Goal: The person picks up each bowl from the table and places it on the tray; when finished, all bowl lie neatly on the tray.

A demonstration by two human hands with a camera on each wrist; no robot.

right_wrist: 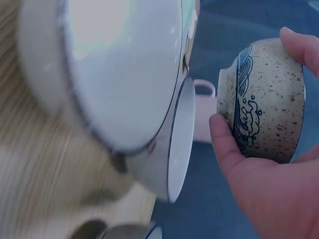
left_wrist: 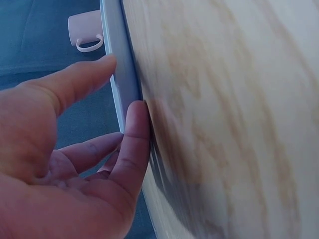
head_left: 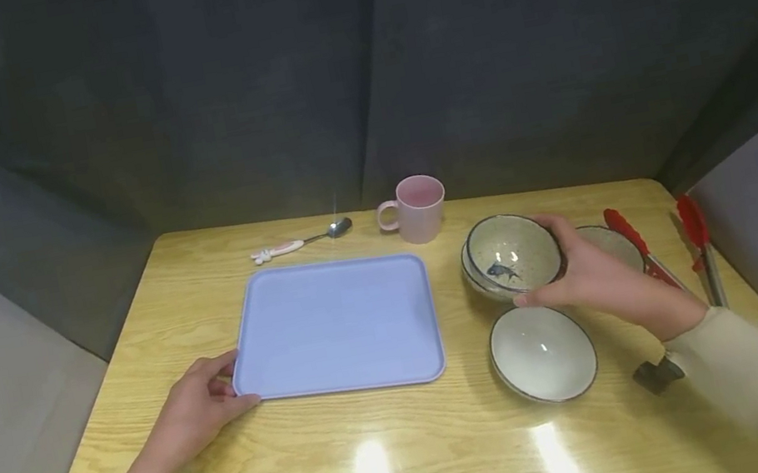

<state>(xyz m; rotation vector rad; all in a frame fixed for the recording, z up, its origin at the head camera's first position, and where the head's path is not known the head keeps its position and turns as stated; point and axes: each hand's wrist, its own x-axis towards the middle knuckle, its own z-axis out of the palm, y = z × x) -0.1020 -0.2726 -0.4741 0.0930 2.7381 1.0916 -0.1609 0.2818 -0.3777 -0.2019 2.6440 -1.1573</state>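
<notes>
At the near left corner of a pale blue tray [head_left: 334, 329], my left hand [head_left: 190, 418] holds the edge, thumb on the front side and fingers along the left. My right hand [head_left: 603, 277] grips a speckled bowl [head_left: 512, 247] with a blue fish painted inside. In the right wrist view this bowl [right_wrist: 274, 99] is raised clear of the others, with a blue wave pattern outside. Beneath it in the head view another bowl [head_left: 475, 280] is mostly hidden. A white-lined bowl [head_left: 545, 355] stands in front of them.
A pink mug [head_left: 421, 216] and a spoon [head_left: 285, 248] with a pink-and-white handle lie beyond the tray. Right of my hand is another bowl [head_left: 612, 244], partly covered. Red-tipped tongs [head_left: 627, 228] and a second red-and-metal utensil [head_left: 693, 219] lie at the table's right side.
</notes>
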